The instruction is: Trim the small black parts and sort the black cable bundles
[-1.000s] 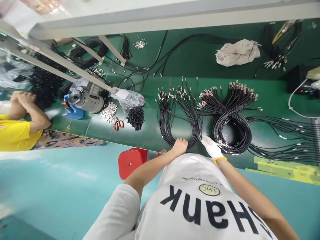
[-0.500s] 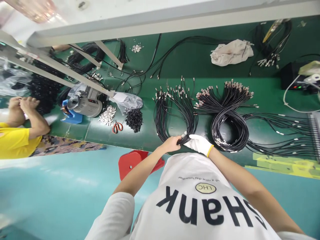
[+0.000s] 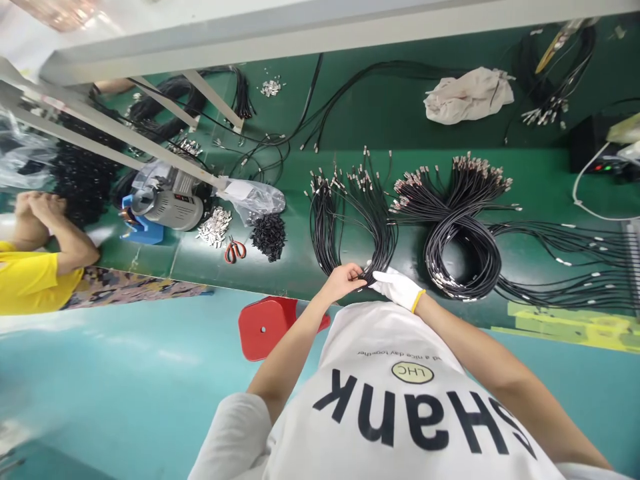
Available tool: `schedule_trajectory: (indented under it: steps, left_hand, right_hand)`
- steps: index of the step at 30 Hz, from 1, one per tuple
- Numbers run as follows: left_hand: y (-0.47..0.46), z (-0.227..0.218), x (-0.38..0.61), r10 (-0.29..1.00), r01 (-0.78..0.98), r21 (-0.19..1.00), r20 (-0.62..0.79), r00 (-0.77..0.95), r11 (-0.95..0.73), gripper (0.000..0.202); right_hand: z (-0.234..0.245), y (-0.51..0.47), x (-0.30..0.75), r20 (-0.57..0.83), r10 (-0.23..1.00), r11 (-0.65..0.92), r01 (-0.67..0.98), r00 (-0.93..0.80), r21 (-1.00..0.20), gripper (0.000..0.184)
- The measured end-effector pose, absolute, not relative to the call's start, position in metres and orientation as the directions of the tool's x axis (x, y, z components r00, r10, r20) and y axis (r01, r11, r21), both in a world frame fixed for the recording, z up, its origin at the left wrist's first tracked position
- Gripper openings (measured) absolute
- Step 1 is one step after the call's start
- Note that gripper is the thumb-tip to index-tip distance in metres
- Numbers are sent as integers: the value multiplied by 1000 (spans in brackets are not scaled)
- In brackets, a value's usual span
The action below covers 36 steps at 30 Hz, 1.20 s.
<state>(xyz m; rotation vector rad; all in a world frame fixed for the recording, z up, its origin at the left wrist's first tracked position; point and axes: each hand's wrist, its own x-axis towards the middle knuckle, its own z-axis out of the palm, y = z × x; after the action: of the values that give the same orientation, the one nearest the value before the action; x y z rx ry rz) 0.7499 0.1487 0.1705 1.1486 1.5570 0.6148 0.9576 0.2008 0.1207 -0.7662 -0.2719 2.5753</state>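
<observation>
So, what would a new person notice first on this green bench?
First, the black cable bundles: a loose loop at the middle of the green bench, and a thicker coil to its right. At the loop's near end the bare left hand and the white-gloved right hand meet and pinch the cables. Further left lie red scissors and a grey machine.
</observation>
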Motion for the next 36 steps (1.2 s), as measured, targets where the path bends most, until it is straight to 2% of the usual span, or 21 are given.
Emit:
schedule_trajectory:
  steps: [3,8,17,21,23,27,29,36]
  left_hand:
    - [151,173,750,887,302,846,-462,7,439,25]
    - [151,170,741,866,192,849,-499,-11,492,30]
    - [155,179,732,855,-66,852,-516,49,519,39]
    - [159,194,724,862,-155,852,-507,-2,501,39]
    - [160,198,725,864,-87,864,-501,-57,495,39]
    - [158,193,745,882,267,847,-469,-36,461,35]
    - [157,186,758,891,354,829,-454,-29,434,34]
    - [158,169,767,891,328,830,-441,-109,451,26]
  right_hand:
    - [117,200,957,-482,469,-880,-350,-740,-321,42]
    - [120,201,957,-471,483,-871,-350,-738,-345,36]
    - [119,203,959,-479,472,-878,-340,-740,-338,46]
    - [116,204,962,-492,459,-885,-332,-740,-327,46]
    - [116,204,963,-494,452,-888,-327,-742,-322,48]
    - [121,204,960,-486,452,-889,-331,-748,-317,52]
    - [125,204,959,-476,462,-884,-342,-749,-320,51]
    - [137,208,960,-446,485,-870,-365,-752,-331,48]
